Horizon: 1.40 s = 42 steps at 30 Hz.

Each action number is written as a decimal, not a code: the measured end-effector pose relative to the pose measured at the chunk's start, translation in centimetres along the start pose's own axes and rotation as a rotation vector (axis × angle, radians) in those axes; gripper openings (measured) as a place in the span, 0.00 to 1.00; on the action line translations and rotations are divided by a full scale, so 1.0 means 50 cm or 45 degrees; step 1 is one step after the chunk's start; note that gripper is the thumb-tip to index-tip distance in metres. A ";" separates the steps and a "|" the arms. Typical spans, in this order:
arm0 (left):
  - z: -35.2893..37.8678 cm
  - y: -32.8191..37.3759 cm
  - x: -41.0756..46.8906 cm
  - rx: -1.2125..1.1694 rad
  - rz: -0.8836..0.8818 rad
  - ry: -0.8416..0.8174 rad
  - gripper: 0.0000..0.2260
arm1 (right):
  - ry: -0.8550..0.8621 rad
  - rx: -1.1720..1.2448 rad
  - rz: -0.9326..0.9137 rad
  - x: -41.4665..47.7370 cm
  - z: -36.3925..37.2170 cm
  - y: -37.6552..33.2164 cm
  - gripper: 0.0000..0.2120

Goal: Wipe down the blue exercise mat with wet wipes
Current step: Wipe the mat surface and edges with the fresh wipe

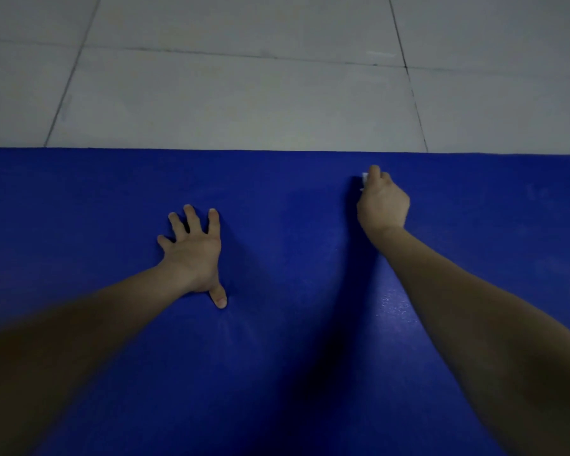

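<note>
Blue mat [293, 373] spread on tiled floor [244, 93]. Right hand [383, 202] grips white wipe [364, 178] near mat's far edge; left hand [193, 248] flat, fingers splayed, bracing. Best: firm overlapping strokes along far edge.

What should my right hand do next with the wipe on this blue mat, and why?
Probably sweep the right hand sideways along the far edge of the blue mat. It grips the white wipe close to that edge, where the mat meets the tiled floor, so there's little left ahead to wipe. The left hand lies flat with spread fingers, seemingly steadying the mat.
</note>
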<state>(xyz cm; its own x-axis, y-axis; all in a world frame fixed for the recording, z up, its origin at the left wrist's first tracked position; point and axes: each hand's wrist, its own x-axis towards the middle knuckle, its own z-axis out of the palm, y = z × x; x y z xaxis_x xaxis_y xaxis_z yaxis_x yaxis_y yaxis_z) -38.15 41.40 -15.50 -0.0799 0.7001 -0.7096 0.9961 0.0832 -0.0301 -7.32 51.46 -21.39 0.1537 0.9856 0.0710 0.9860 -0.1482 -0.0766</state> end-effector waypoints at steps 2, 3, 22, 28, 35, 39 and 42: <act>0.000 0.000 0.001 -0.005 -0.001 -0.006 0.78 | -0.019 0.032 -0.070 -0.010 0.009 -0.068 0.09; 0.000 0.001 0.002 -0.004 -0.001 -0.006 0.78 | -0.033 0.050 -0.092 -0.015 0.011 -0.102 0.09; 0.001 0.002 0.007 0.059 -0.032 -0.008 0.79 | -0.080 -0.039 0.229 0.073 -0.039 0.126 0.12; -0.001 0.004 0.005 0.080 -0.033 -0.012 0.79 | -0.033 0.050 0.291 0.072 -0.017 0.004 0.11; -0.003 0.008 0.005 0.095 -0.047 -0.017 0.79 | -0.070 0.073 -0.068 0.025 -0.007 -0.179 0.09; -0.006 0.015 0.006 0.115 -0.064 -0.039 0.78 | -0.104 0.086 -0.366 -0.006 -0.002 -0.245 0.07; -0.005 0.011 0.005 0.130 -0.066 -0.038 0.79 | -0.079 0.065 -0.448 -0.002 -0.004 -0.225 0.08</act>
<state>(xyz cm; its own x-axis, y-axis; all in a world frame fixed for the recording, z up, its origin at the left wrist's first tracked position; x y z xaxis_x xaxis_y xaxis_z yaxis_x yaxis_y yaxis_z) -37.61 41.81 -15.53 -0.1317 0.6750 -0.7260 0.9895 0.0451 -0.1376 -18.40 53.01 -20.34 -0.2007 0.9788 0.0417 0.9730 0.2041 -0.1079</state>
